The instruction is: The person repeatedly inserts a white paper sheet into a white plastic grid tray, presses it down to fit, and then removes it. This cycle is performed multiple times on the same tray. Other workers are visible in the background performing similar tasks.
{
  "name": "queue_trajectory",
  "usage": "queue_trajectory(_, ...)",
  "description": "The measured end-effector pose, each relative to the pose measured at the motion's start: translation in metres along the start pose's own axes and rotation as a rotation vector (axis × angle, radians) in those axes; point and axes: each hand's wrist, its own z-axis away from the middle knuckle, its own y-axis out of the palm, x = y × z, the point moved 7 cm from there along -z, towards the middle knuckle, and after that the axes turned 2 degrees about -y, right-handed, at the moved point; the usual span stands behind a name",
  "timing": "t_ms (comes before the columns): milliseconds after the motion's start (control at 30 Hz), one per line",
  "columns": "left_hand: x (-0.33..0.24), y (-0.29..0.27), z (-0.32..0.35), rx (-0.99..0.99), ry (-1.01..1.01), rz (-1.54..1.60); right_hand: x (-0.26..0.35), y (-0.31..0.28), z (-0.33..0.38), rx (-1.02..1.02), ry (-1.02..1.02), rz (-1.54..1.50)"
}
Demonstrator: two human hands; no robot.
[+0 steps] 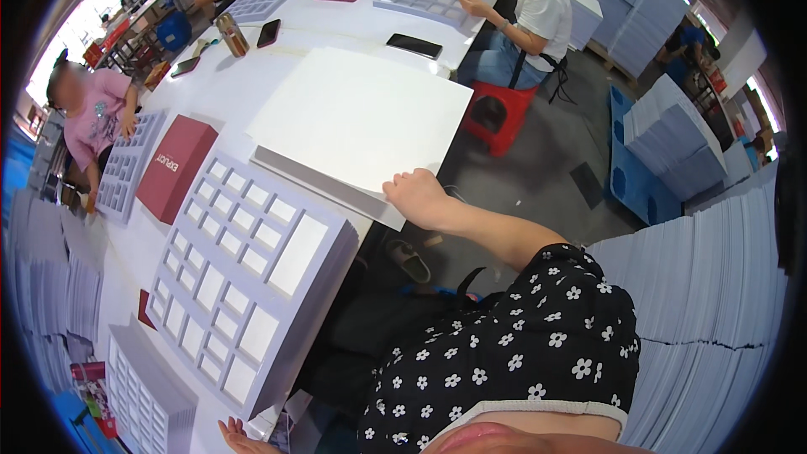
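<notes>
My right hand (414,196) is closed on the near corner of a large white sheet (361,113), its fingers curled over the edge. Under that sheet lies a stack of similar board (324,181), slightly askew. To the left, a pale lavender compartment tray (252,286) stands tilted across the table edge, with white showing in its rectangular cells. My left hand (239,437) is low in the picture, just below the tray's near end. Its visible fingers are spread and hold nothing; the rest is cut off by the lower edge.
Maroon boxes (175,168) and more trays (139,395) share the white table (227,84) with phones (414,45) and a bottle (231,35). Co-workers (538,13) sit around it. Stacked boards (698,277) stand at right, beside a blue pallet (630,160) and red stool (496,122).
</notes>
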Motion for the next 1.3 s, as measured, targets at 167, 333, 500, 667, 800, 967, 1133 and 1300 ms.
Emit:
queue_trajectory(167,-0.023,-0.007,0.001,-0.095,0.025,-0.036,-0.017,-0.066,0.004,-0.467,-0.032,0.062)
queue_trajectory(333,-0.044,-0.009,-0.004,-0.1,0.161,0.072,-0.029,-0.064,0.022,-0.487,-0.069,0.11)
queue_trajectory(500,-0.053,-0.014,-0.005,-0.088,0.252,0.141,-0.052,-0.054,0.056,-0.545,-0.01,0.03)
queue_trajectory(667,-0.047,-0.017,-0.012,-0.084,0.189,0.145,-0.117,-0.011,0.089,-0.625,0.676,-0.246)
queue_trajectory(800,-0.042,-0.021,-0.013,-0.083,0.151,0.162,-0.152,0.066,0.091,-0.287,1.033,-1.279)
queue_trajectory(967,-0.037,-0.024,-0.011,-0.081,0.116,0.186,-0.153,0.064,0.081,-0.205,1.05,-1.328)
queue_trajectory(1133,-0.034,-0.027,-0.012,-0.068,0.081,0.217,-0.156,0.05,0.072,-0.353,1.094,-1.728)
queue_trajectory(1300,-0.031,-0.026,-0.013,-0.047,0.051,0.287,-0.17,0.045,0.059,-0.352,0.97,-1.893)
